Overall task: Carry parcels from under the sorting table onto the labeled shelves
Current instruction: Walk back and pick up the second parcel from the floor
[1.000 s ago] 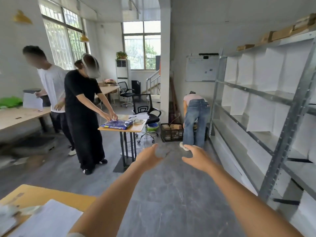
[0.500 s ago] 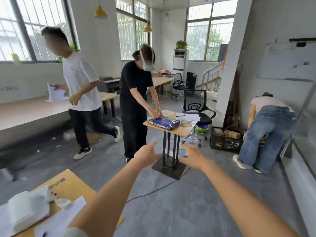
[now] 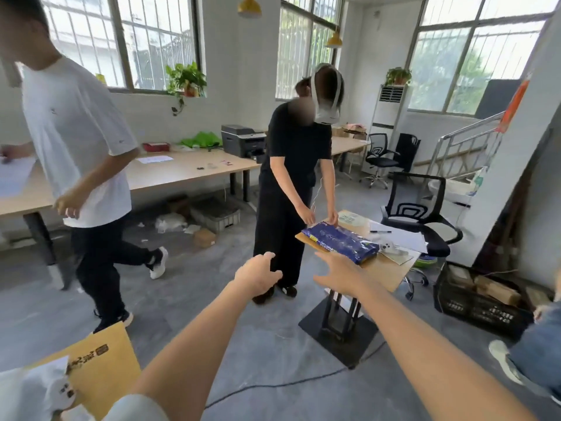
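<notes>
My left hand (image 3: 258, 276) and my right hand (image 3: 337, 273) reach forward at mid-height, fingers spread, both holding nothing. Just beyond my right hand stands a small wooden table (image 3: 385, 268) on a black pedestal, with a blue plastic-wrapped parcel (image 3: 341, 242) lying on it. A person in black (image 3: 291, 177) bends over that parcel with both hands on its far edge. A black crate (image 3: 473, 308) of brown parcels sits on the floor to the right. The shelves are out of view.
A person in a white shirt (image 3: 79, 141) strides across on the left. A long wooden desk (image 3: 182, 171) lines the window wall, with boxes beneath. A black office chair (image 3: 422, 214) stands behind the small table. A cable (image 3: 273, 385) crosses the floor. Another person's leg (image 3: 534, 354) shows at right.
My view has swung left, away from the metal shelves, and closer to the small table. Both hands stay stretched out and empty. The person in white has walked leftward.
</notes>
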Demonstrator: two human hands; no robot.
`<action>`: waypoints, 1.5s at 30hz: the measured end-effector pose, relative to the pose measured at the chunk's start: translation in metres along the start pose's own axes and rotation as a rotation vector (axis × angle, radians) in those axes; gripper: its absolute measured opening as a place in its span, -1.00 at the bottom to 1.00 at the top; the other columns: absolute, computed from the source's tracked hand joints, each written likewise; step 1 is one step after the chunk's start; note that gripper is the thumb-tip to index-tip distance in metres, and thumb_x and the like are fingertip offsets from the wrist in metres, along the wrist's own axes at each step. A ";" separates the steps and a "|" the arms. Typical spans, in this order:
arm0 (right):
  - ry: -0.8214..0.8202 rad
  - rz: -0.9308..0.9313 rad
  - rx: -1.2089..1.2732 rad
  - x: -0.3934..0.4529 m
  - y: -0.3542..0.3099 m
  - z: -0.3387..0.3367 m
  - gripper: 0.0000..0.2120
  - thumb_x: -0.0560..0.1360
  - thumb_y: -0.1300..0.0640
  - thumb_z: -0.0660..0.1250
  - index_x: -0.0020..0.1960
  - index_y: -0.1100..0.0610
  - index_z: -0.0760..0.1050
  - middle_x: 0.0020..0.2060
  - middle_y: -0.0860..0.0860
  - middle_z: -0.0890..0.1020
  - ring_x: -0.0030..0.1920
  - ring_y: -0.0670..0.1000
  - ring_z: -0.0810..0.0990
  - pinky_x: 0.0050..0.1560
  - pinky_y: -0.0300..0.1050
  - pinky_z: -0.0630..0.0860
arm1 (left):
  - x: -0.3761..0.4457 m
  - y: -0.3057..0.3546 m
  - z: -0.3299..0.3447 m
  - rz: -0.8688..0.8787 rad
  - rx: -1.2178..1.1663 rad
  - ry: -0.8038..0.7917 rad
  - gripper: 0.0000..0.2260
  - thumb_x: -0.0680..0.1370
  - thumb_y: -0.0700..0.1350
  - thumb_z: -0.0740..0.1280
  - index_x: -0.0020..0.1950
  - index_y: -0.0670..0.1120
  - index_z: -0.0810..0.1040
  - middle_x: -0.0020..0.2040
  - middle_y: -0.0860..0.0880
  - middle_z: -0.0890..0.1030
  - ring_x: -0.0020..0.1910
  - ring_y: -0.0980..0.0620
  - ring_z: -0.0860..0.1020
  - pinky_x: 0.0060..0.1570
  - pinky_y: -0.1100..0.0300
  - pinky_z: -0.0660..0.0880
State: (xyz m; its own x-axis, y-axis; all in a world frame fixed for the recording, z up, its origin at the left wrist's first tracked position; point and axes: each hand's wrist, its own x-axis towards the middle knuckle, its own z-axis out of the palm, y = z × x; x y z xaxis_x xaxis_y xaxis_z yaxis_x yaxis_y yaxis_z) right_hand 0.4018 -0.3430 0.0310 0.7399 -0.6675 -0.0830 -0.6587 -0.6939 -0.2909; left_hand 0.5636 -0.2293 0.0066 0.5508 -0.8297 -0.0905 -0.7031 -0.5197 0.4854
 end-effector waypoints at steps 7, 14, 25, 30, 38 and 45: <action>-0.044 -0.163 -0.036 0.126 -0.028 -0.001 -0.36 0.50 -0.07 0.27 0.52 0.04 0.16 0.49 0.05 0.28 0.46 0.11 0.29 0.41 0.07 0.32 | 0.083 -0.054 -0.032 -0.148 0.033 0.015 -0.46 0.53 0.04 0.21 0.48 -0.06 0.24 0.42 -0.11 0.40 0.36 -0.13 0.41 0.30 -0.04 0.41; -0.146 -0.300 0.004 0.271 -0.060 0.009 -0.35 0.50 -0.09 0.25 0.53 -0.01 0.13 0.51 0.04 0.22 0.47 0.09 0.28 0.36 0.03 0.34 | 0.181 -0.099 -0.061 -0.309 0.027 0.106 -0.46 0.54 0.05 0.20 0.50 -0.02 0.21 0.45 -0.11 0.37 0.40 -0.13 0.38 0.35 -0.04 0.36; -0.253 -0.407 0.186 0.479 -0.110 0.006 -0.35 0.49 -0.07 0.28 0.52 0.01 0.15 0.49 0.06 0.26 0.46 0.13 0.28 0.39 0.08 0.32 | 0.342 -0.140 -0.114 -0.431 -0.015 0.216 -0.48 0.56 0.03 0.23 0.50 -0.01 0.23 0.45 -0.09 0.37 0.41 -0.10 0.37 0.33 0.00 0.36; -0.299 -0.420 0.175 0.568 -0.134 0.024 -0.33 0.48 -0.02 0.28 0.53 0.03 0.12 0.51 0.07 0.23 0.47 0.13 0.25 0.40 0.07 0.32 | 0.408 -0.184 -0.131 -0.492 -0.009 0.218 -0.49 0.55 0.02 0.20 0.50 0.02 0.23 0.45 -0.05 0.37 0.40 -0.08 0.38 0.28 0.03 0.38; -0.341 -0.376 0.163 0.731 -0.207 0.055 -0.31 0.45 -0.03 0.28 0.53 0.00 0.12 0.51 0.06 0.23 0.46 0.13 0.26 0.39 0.09 0.33 | 0.542 -0.302 -0.181 -0.522 -0.037 0.163 -0.47 0.54 0.04 0.19 0.51 0.03 0.22 0.45 -0.06 0.36 0.41 -0.07 0.36 0.28 0.01 0.38; -0.390 -0.321 0.171 0.848 -0.242 0.067 -0.31 0.44 0.01 0.27 0.52 -0.04 0.12 0.50 0.06 0.26 0.44 0.13 0.30 0.36 0.06 0.37 | 0.651 -0.367 -0.218 -0.517 -0.052 0.116 -0.47 0.53 0.02 0.19 0.50 0.01 0.24 0.46 -0.07 0.36 0.38 -0.08 0.40 0.25 0.03 0.41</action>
State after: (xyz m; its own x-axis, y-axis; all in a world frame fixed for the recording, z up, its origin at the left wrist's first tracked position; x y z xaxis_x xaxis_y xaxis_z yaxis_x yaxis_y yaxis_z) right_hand 1.1976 -0.7231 -0.0326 0.9178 -0.2562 -0.3032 -0.3832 -0.7713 -0.5082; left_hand 1.2788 -0.5341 -0.0408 0.8680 -0.4381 -0.2339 -0.3049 -0.8418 0.4455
